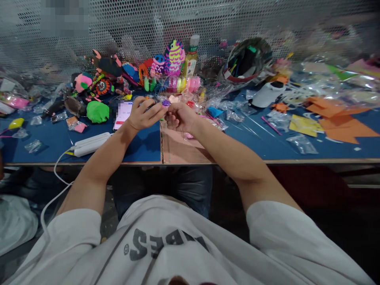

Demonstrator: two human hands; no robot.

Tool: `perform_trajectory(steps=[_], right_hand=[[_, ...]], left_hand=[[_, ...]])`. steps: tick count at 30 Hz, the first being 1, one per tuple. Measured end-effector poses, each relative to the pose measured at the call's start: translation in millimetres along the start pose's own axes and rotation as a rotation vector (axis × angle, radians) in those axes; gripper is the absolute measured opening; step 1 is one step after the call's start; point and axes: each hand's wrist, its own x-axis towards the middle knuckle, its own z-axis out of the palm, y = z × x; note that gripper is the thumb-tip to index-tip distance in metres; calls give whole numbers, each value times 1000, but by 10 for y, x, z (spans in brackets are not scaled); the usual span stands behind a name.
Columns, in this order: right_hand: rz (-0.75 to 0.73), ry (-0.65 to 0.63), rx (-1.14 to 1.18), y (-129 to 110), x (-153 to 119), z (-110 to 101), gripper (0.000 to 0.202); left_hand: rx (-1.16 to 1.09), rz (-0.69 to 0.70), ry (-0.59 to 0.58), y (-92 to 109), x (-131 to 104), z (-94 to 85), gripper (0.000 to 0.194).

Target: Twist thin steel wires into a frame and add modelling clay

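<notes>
My left hand is raised over the near middle of the table, its fingers bent around and pointing right; what they hold is hidden. Close beside it, my right hand has its fingers curled in, thumb and forefinger pinched together near the left fingertips. A small purple piece shows right at the fingertips; whether it is held or lies behind them I cannot tell. Just left of my left hand lies a lit phone. Pink, yellow and purple tubs stand in a row behind the hands.
A white power strip with a cable lies at the front left. Colourful clay figures, a green lump and a bottle stand at the back. Rightward are a bag-like bin, a white cap-like piece and orange sheets.
</notes>
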Motion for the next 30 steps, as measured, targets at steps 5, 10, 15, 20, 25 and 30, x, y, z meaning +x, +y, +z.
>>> perform_trajectory(steps=[5,10,15,20,25,30], right_hand=[[-21,-36,12,33,42,-34,32],[-62,-42,-9,54,65,-19,27],[-170,10,-71,54,38,16,23],[-233,88,-145,49,42,10,18],[-292,144,-314,47,100,-80,21],[-405,137,-467,46,121,-157,17]], left_hand=[[26,-40,-22,11,18,-3,42],[8,31,9,32,13,-29,42],[28,59,20,74,23,-65,50],[7,80,-28,115,78,-119,53],[69,140,-59,125,131,-112,58],[66,107,-64,137,127,-67,60]])
